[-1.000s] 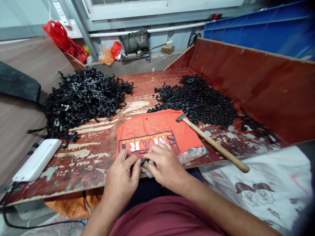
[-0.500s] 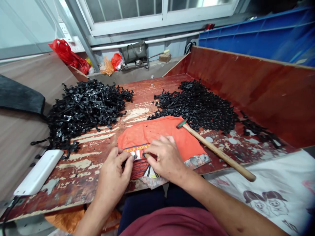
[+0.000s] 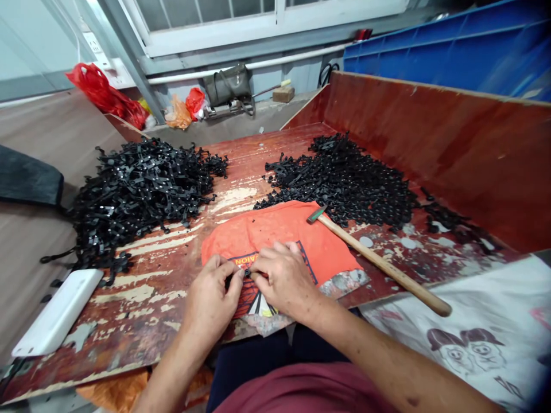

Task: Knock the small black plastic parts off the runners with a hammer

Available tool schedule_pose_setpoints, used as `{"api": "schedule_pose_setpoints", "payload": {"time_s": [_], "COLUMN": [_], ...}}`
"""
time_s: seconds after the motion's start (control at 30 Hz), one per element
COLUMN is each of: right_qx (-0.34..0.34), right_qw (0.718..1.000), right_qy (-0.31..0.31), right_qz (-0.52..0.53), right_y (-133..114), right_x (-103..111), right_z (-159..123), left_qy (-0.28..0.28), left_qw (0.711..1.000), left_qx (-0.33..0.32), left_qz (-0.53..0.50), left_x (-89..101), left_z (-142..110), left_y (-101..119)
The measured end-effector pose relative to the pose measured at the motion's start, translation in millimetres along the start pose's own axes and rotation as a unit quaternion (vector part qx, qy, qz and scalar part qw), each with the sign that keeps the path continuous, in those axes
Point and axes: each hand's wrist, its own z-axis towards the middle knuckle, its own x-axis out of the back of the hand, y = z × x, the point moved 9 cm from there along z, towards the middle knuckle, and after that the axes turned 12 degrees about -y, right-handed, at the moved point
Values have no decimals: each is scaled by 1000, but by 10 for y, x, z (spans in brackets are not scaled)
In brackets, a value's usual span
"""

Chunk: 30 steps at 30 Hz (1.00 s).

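Ok so the left hand (image 3: 212, 295) and right hand (image 3: 286, 280) are both pinched closed on a small black round-ended piece (image 3: 247, 272), lower middle of frame, over orange printed cloth (image 3: 275, 223).

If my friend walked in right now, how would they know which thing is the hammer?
Start with the big reddish table and find the orange cloth near its front edge. The hammer lies slantwise over the cloth's right side, green-marked head farthest from you. Its long wooden handle sets it apart from the small black pieces piled behind it.
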Motion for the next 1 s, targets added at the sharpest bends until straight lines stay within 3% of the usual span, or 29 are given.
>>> {"api": "schedule_pose_setpoints", "payload": {"time_s": [0.3, 0.5, 0.6, 0.7, 0.8, 0.87, 0.93, 1.0], "right_qx": [6, 108, 112, 111, 64, -43, -155, -229], "right_qw": [1000, 994, 994, 994, 997, 991, 961, 935], "right_qy": [10, -3, -6, -1, 44, 91, 56, 5], "right_qz": [10, 14, 10, 15, 8, -83, -221, -272], "right_y": [-6, -189, -210, -148, 184, 593, 1016, 1388], "right_x": [40, -29, -83, -1, 348, 668, 851, 939], "right_z": [-15, -29, -5, -33, -225, -470, -725, -948], "left_qy": [6, -17, -8, 12, 10, 4, -1, -4], "left_qw": [1000, 999, 999, 999, 999, 999, 999, 999], "left_qx": [-7, 3, 9, 11, 16, 21, 22, 22], "left_qz": [14, 36, 42, 43, 39, 31, 28, 33], "left_x": [-14, -36, -25, 20, 39, 42, 39, 33], "left_z": [2, 11, 9, 4, 12, 22, 34, 45], "left_y": [-22, 4, -4, -6, -20, -36, -52, -63]}}
